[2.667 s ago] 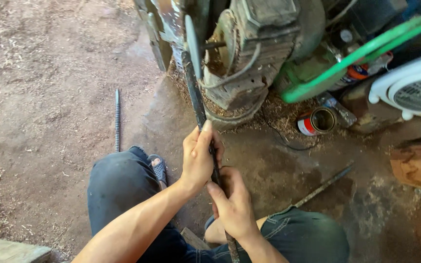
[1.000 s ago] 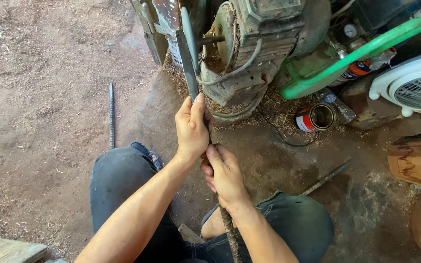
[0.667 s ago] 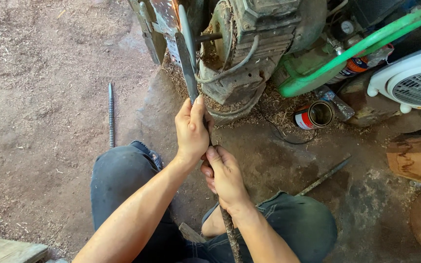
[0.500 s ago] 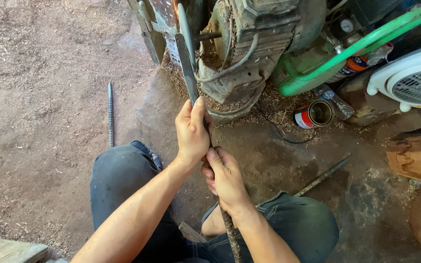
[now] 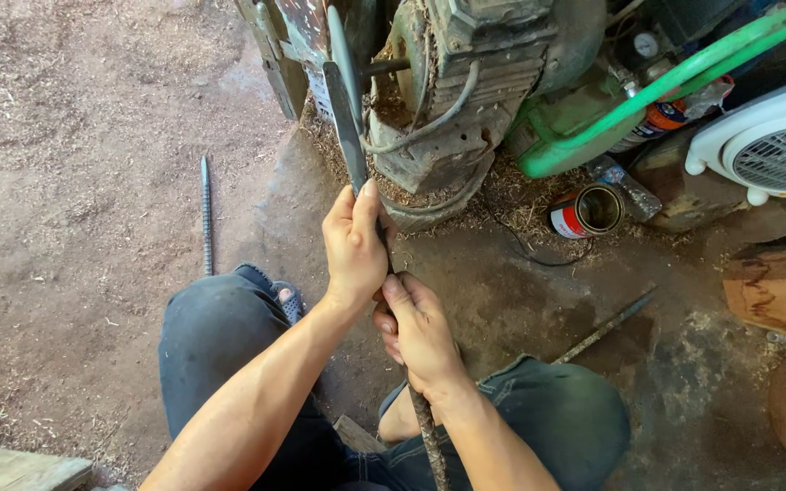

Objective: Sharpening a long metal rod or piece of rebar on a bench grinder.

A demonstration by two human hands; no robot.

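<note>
A thin metal rod (image 5: 206, 214) lies on the dirt at 9 o'clock. Left hand (image 5: 354, 244) is wrapped tight round the long blade (image 5: 346, 123); it has slid up twd the machine (image 5: 452, 91) at 12 since a few secs ago, so blade sits closer in. Right hand (image 5: 418, 332) grips the handle below. A red can (image 5: 584, 211) at 3 o'clock.

Soft, even daylight, sharp focus, faint shadows, no glare.

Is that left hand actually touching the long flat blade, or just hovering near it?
Touching. The head view shows the left hand wrapped around the long flat blade, fingers closed over it, with the right hand gripping just below.
</note>
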